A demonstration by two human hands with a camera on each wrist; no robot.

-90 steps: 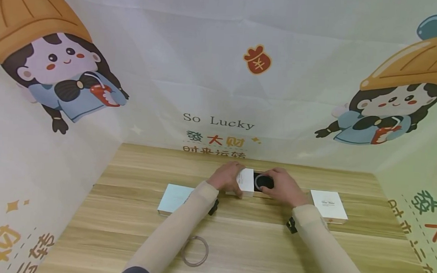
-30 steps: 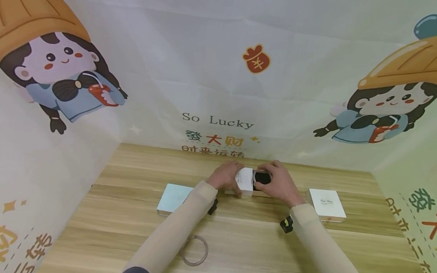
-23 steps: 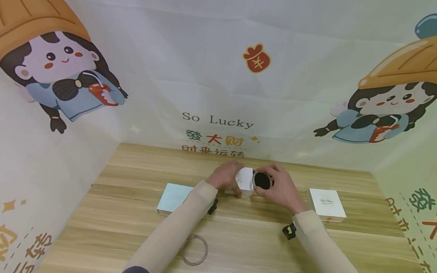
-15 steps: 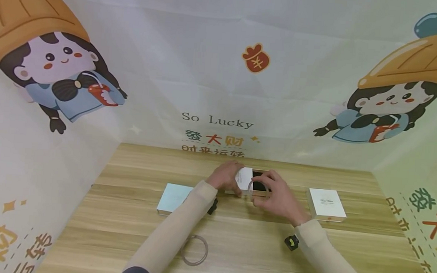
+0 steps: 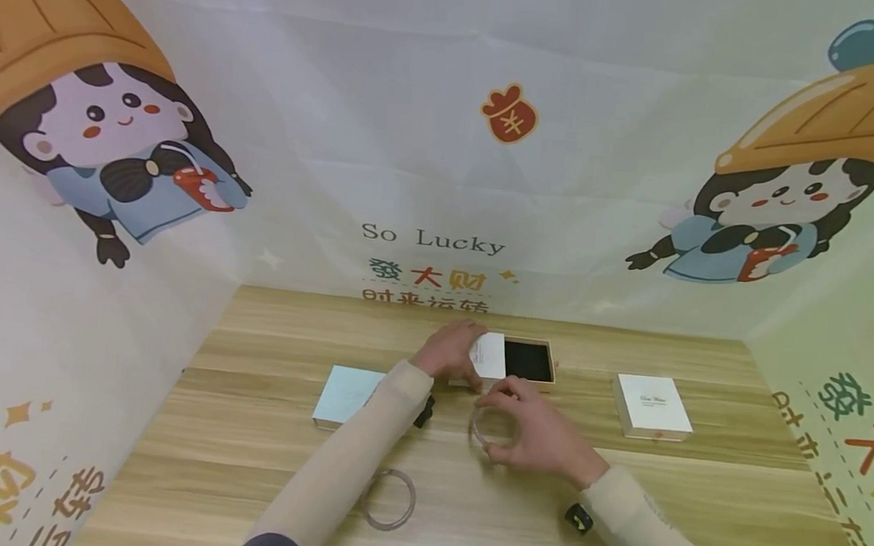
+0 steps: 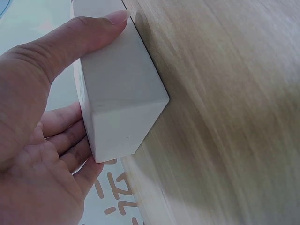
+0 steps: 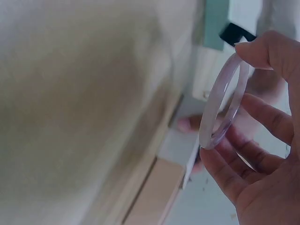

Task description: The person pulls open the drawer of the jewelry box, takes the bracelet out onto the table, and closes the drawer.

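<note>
My right hand (image 5: 543,434) pinches a pale, lilac-tinted bangle (image 7: 214,105) between thumb and fingertips, raised over the table in front of the middle box. That box is a white sleeve (image 5: 490,354) with a drawer (image 5: 540,387) slid out to the right, its black lining bare. Around the sleeve's left end, my left hand (image 5: 449,349) grips it, thumb on the near side and fingers behind. In the left wrist view the white sleeve (image 6: 124,79) lies between thumb and fingers. A second bangle (image 5: 413,500) lies flat on the table, near my left forearm.
A light blue box (image 5: 343,391) sits at the left, partly covered by my left forearm. At the right stands a closed white box (image 5: 653,401) with printed lettering. Printed cloth walls (image 5: 325,132) border the wooden table (image 5: 723,508) at the back and sides.
My right hand has lifted the bangle out of the drawer and brought it toward me and slightly left, uncovering the black lining. The left hand has stayed on the sleeve.
</note>
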